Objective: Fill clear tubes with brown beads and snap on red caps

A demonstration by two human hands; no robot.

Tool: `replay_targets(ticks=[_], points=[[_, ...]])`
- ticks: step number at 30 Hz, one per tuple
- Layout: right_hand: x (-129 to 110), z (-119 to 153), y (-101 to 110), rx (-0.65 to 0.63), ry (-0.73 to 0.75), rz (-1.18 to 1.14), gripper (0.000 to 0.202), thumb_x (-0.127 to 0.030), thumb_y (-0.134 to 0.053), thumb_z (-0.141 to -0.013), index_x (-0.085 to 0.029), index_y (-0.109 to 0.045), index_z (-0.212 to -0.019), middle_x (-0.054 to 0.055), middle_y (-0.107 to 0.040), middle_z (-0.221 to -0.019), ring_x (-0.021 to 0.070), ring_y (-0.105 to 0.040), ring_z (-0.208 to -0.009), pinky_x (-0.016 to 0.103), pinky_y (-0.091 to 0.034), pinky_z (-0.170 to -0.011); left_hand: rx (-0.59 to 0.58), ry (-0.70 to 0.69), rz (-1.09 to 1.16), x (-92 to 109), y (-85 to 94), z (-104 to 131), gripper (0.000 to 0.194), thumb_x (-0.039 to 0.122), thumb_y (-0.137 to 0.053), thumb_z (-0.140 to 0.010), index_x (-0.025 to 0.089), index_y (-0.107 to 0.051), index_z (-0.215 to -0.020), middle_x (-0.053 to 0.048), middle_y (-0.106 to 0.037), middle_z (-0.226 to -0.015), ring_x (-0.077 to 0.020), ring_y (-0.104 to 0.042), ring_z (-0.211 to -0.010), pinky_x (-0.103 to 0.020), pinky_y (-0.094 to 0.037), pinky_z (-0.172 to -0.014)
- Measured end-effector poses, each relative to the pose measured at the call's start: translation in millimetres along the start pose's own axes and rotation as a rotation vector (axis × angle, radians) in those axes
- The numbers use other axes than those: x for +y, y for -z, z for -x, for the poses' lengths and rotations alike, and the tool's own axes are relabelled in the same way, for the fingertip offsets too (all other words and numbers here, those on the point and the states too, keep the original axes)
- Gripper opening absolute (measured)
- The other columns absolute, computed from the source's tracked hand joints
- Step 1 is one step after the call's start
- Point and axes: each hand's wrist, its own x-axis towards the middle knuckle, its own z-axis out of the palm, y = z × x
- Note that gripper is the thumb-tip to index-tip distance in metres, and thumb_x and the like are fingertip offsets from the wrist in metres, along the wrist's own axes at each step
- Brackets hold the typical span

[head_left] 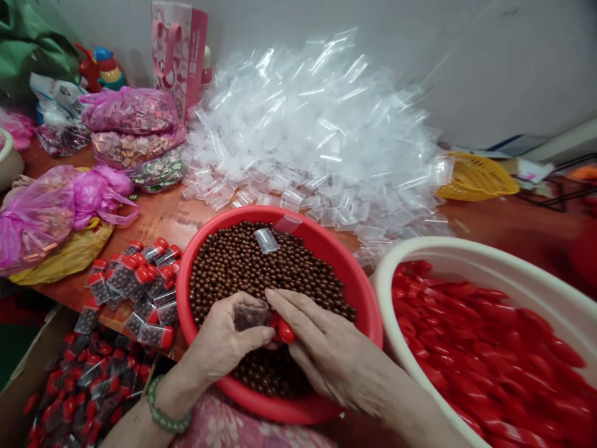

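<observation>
Over a red basin [368,298] of brown beads [233,261], my left hand [224,339] holds a clear plastic container [250,316] between thumb and fingers. My right hand [326,348] is beside it, fingers closed around a red cap [285,331] close to the container's right end. Whether cap and container touch is hard to see. Two loose clear sleeves, one of them upright-tilted [267,240], lie on the beads near the back rim. At the right, a white tub [387,292] holds many red caps [476,348].
A large heap of clear sleeves [317,137] covers the table behind the basin. Filled red-capped containers [135,274] lie left, with more in a box [35,354] below. Pink bags [135,112] stand back left; a yellow basket [480,177] is back right.
</observation>
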Motion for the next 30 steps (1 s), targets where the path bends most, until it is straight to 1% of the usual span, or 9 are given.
replay_targets(ticks=[2,5,10,15,17,20,24,27,30], points=[[-3,-1,11,-0.112,0.041,0.062,0.049,-0.008,-0.043,-0.088,-0.001,-0.050,-0.135,0.022,-0.066,-0.125,0.0262,-0.064,-0.118,0.037,-0.059,-0.093,-0.043,0.001,0.057,-2,1.9,0,0.037,0.032,-0.085,-0.067,0.013,-0.060,-0.087,0.001,-0.065,-0.073,-0.0093,-0.060,-0.066,-0.023,-0.049,-0.068],[-6,-2,25,-0.169,0.091,0.088,0.046,-0.007,-0.043,-0.089,0.001,-0.050,-0.134,0.024,-0.068,-0.120,0.0259,-0.068,-0.110,0.036,-0.061,-0.088,-0.094,0.003,0.101,-6,3.8,-1,0.038,0.031,-0.087,-0.065,0.012,-0.062,-0.087,0.000,-0.067,-0.074,-0.0090,-0.061,-0.065,-0.022,-0.050,-0.066],[-3,3,40,-0.153,0.100,-0.038,0.042,-0.012,-0.041,-0.094,-0.009,-0.052,-0.134,0.017,-0.072,-0.109,0.0216,-0.072,-0.098,0.032,-0.062,-0.082,-0.173,0.002,0.150,-8,5.1,-4,0.036,0.033,-0.086,-0.069,0.012,-0.063,-0.087,-0.001,-0.067,-0.076,-0.0096,-0.064,-0.064,-0.020,-0.053,-0.062],[1,10,31,-0.018,0.067,-0.181,0.033,-0.015,-0.041,-0.098,-0.016,-0.058,-0.126,0.012,-0.075,-0.107,0.0188,-0.073,-0.092,0.028,-0.061,-0.077,-0.174,0.014,0.096,-4,2.7,-6,0.037,0.034,-0.086,-0.069,0.013,-0.062,-0.086,0.001,-0.065,-0.072,-0.0081,-0.064,-0.061,-0.019,-0.052,-0.063],[3,11,24,0.018,-0.005,-0.268,0.024,-0.016,-0.045,-0.098,-0.019,-0.064,-0.112,0.008,-0.077,-0.097,0.0165,-0.074,-0.081,0.025,-0.060,-0.071,-0.154,0.015,0.063,-3,0.0,-5,0.039,0.037,-0.086,-0.069,0.013,-0.061,-0.086,0.001,-0.065,-0.072,-0.0084,-0.063,-0.060,-0.020,-0.051,-0.063],[4,10,19,0.063,-0.291,-0.498,0.011,-0.019,-0.056,-0.093,-0.022,-0.065,-0.099,0.001,-0.075,-0.082,0.0121,-0.071,-0.066,0.019,-0.057,-0.061,-0.116,0.006,-0.012,-1,-4.7,-3,0.042,0.044,-0.082,-0.072,0.014,-0.058,-0.090,-0.002,-0.067,-0.075,-0.0111,-0.064,-0.065,-0.023,-0.051,-0.066],[2,5,18,0.278,-0.644,-0.730,0.012,-0.032,-0.066,-0.088,-0.026,-0.069,-0.098,-0.001,-0.073,-0.078,0.0126,-0.070,-0.062,0.020,-0.057,-0.056,-0.092,0.030,-0.187,0,-8.5,2,0.031,0.035,-0.076,-0.077,0.015,-0.057,-0.091,-0.001,-0.065,-0.078,-0.0102,-0.060,-0.070,-0.022,-0.046,-0.068],[-4,1,14,0.348,-0.638,-0.767,0.016,-0.032,-0.068,-0.087,-0.029,-0.072,-0.102,0.002,-0.075,-0.090,0.0160,-0.072,-0.077,0.027,-0.061,-0.070,-0.098,-0.022,-0.329,-2,-8.5,4,0.017,0.023,-0.067,-0.081,0.016,-0.059,-0.094,0.001,-0.060,-0.077,-0.0100,-0.056,-0.073,-0.023,-0.043,-0.071],[-10,-1,8,0.306,-0.552,-0.727,0.019,-0.029,-0.064,-0.090,-0.029,-0.072,-0.107,0.004,-0.075,-0.095,0.0182,-0.072,-0.080,0.032,-0.061,-0.074,-0.152,-0.099,-0.385,-4,-7.5,4,0.016,0.017,-0.060,-0.083,0.017,-0.062,-0.099,0.000,-0.059,-0.084,-0.0136,-0.057,-0.084,-0.026,-0.045,-0.081]])
